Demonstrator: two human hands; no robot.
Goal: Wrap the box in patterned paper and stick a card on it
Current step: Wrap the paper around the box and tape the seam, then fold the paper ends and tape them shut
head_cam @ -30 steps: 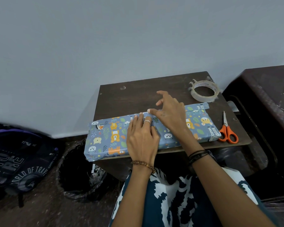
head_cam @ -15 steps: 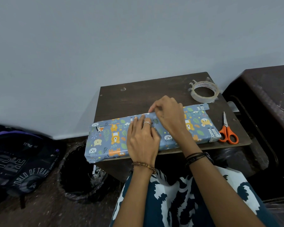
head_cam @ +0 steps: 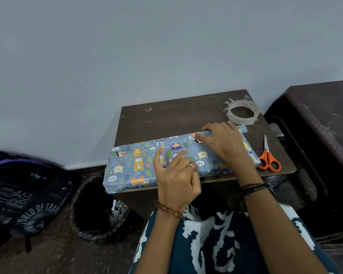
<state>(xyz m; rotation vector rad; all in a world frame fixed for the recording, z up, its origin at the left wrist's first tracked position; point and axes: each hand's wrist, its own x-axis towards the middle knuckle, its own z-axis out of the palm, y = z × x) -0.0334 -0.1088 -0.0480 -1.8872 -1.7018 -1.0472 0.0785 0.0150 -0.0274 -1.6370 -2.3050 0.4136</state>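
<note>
- The box (head_cam: 158, 163), already covered in patterned paper, lies lengthwise along the near edge of the counter (head_cam: 176, 117), under both hands.
- The left hand (head_cam: 176, 175), flat on the paper half a second ago, now lifts its fingers, loosely curled and blurred; whether it holds anything I cannot tell.
- The right hand (head_cam: 222, 143) has slid rightward along the far top edge and presses there with spread fingers, gripping nothing.
- This reads as smoothing the seam down, so the wrapping of the long side looks nearly finished.
- Tape roll (head_cam: 243, 112) sits just beyond the right hand, scissors (head_cam: 268, 157) to its right.
- No card is visible; that step remains undone.
</note>
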